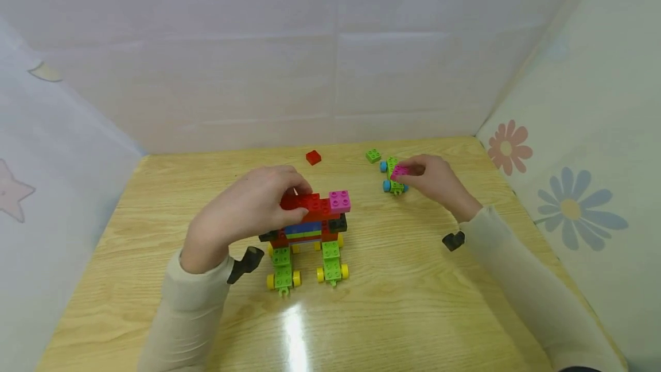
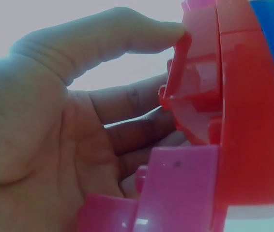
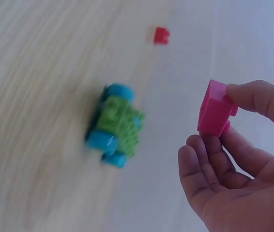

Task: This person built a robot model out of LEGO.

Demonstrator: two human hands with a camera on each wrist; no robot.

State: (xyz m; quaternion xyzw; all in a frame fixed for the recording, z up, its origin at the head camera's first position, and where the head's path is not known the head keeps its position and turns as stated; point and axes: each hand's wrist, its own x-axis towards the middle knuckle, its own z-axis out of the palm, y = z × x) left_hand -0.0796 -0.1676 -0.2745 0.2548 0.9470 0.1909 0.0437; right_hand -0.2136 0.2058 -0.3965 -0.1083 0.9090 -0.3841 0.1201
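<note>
In the head view my left hand [image 1: 253, 202] grips a red brick [image 1: 310, 202] on top of a built toy-brick model. Its thumb presses one face of that brick in the left wrist view, with the other fingers behind it. The model stands on light green wheeled bases [image 1: 331, 260] with yellow wheels, and has blue, red and black bricks above. A pink brick [image 1: 339, 201] tops its right end. My right hand [image 1: 436, 182] pinches a loose pink brick [image 3: 218, 110] between thumb and fingertips. Below that brick stands a small green car base [image 3: 115, 123] with blue wheels.
Toward the back of the wooden table [image 1: 403, 303] lie a loose red brick [image 1: 312, 157] and a loose green brick [image 1: 373, 155]. Pale wall sheets [image 1: 248, 73] rise behind the table and along both sides.
</note>
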